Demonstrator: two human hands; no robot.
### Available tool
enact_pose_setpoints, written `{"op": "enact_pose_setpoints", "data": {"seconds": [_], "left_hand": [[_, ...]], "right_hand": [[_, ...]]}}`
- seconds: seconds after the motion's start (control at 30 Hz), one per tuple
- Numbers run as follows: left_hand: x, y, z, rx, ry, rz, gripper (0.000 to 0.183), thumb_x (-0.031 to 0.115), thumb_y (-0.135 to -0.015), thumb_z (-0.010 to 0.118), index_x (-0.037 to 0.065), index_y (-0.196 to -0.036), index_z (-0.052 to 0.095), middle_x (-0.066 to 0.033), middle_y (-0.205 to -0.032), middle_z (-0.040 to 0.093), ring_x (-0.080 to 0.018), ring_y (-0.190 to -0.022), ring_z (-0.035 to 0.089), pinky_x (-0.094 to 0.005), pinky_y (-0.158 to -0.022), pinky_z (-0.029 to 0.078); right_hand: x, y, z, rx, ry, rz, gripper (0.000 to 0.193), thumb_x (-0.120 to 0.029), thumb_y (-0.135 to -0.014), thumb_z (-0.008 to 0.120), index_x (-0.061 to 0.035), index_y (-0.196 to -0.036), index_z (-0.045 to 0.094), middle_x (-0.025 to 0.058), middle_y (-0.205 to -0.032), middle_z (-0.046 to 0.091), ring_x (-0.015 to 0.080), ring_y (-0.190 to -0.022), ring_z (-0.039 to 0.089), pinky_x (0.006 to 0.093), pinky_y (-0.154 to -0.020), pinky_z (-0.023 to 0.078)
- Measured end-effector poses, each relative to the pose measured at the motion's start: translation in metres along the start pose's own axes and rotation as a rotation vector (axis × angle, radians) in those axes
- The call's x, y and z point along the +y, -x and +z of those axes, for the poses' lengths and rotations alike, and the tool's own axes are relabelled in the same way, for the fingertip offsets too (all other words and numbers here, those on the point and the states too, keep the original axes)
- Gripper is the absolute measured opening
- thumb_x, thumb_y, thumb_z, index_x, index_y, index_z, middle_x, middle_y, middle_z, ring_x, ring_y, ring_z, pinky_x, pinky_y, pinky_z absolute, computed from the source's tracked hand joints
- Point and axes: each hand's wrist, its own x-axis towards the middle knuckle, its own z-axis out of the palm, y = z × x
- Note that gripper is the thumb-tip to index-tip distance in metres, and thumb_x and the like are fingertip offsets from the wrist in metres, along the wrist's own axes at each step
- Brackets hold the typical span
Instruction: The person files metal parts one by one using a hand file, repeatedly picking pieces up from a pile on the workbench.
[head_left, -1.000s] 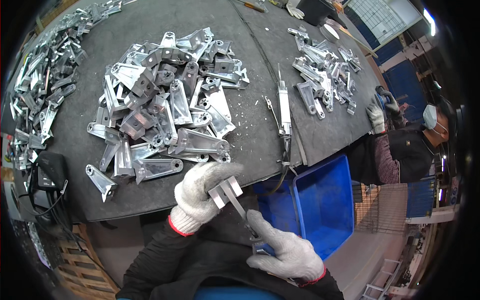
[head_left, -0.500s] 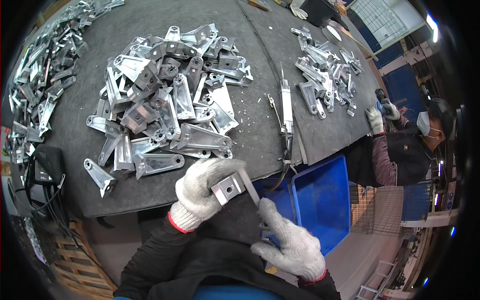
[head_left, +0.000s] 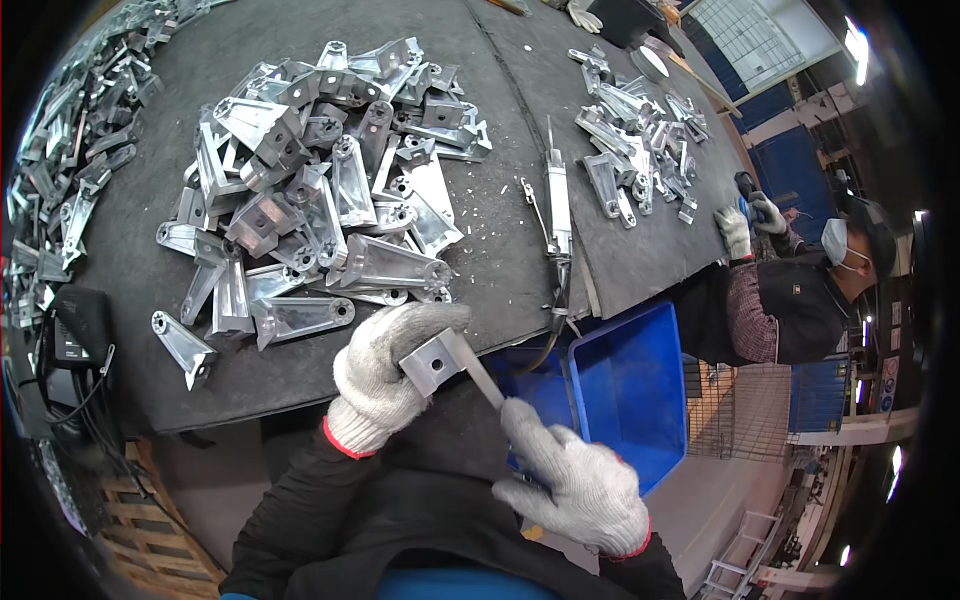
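My left hand (head_left: 382, 372), in a white knit glove with a red cuff, is closed around a silver metal bracket (head_left: 431, 366). The bracket's square end with a round hole faces up, and the glove hides the rest. In my gloved right hand (head_left: 580, 480) is a flat grey file (head_left: 478, 372), its index finger stretched along the strip. The file's far end lies against the bracket's edge; its handle is hidden in the palm. Just beyond my left hand, a large heap of similar brackets (head_left: 340, 190) covers the dark table (head_left: 300, 390).
A pen-shaped air tool (head_left: 557, 205) with a hose lies right of the heap. Below the table edge stands a blue bin (head_left: 630, 400). More brackets lie in a smaller pile (head_left: 640, 140) and along the left (head_left: 85, 150). At the right, a gloved co-worker (head_left: 790, 290) works.
The whole view has shifted slightly, so the table things sit farther left. The file has tilted a little against the bracket; both hands keep their hold.
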Motion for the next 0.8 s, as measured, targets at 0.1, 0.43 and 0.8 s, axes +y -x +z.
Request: {"op": "enact_pose_setpoints", "data": {"seconds": [0.1,0.43,0.8], "left_hand": [[0.009,0.002,0.003,-0.033,0.124,-0.208,0.043,-0.005,-0.071,0.062,-0.001,-0.114,0.069,-0.0105,-0.099,0.073,-0.0188,-0.088,0.069,-0.0306,-0.079,0.054],[0.003,0.005,0.005,-0.006,0.296,-0.248,0.047,-0.012,-0.073,0.057,-0.004,-0.118,0.067,-0.0115,-0.109,0.072,-0.0156,-0.097,0.068,-0.0285,-0.085,0.055],[0.004,0.005,0.006,0.008,0.246,-0.247,0.047,-0.011,-0.073,0.056,-0.003,-0.118,0.067,-0.0102,-0.105,0.072,-0.0140,-0.092,0.068,-0.0263,-0.082,0.056]], "right_hand": [[0.016,0.007,0.024,0.075,-0.187,-0.123,0.082,-0.034,-0.082,0.079,-0.0106,-0.150,0.039,0.0157,-0.106,0.068,0.0313,-0.089,0.072,0.0386,-0.075,0.058],[0.007,0.007,0.029,0.055,-0.129,-0.065,0.072,-0.039,-0.083,0.077,-0.0151,-0.144,0.048,0.0125,-0.088,0.066,0.0352,-0.075,0.069,0.0428,-0.065,0.056],[0.018,-0.001,0.021,0.021,-0.119,-0.103,0.073,-0.037,-0.083,0.077,-0.0157,-0.146,0.047,0.0140,-0.091,0.066,0.0349,-0.076,0.069,0.0439,-0.067,0.056]]}}
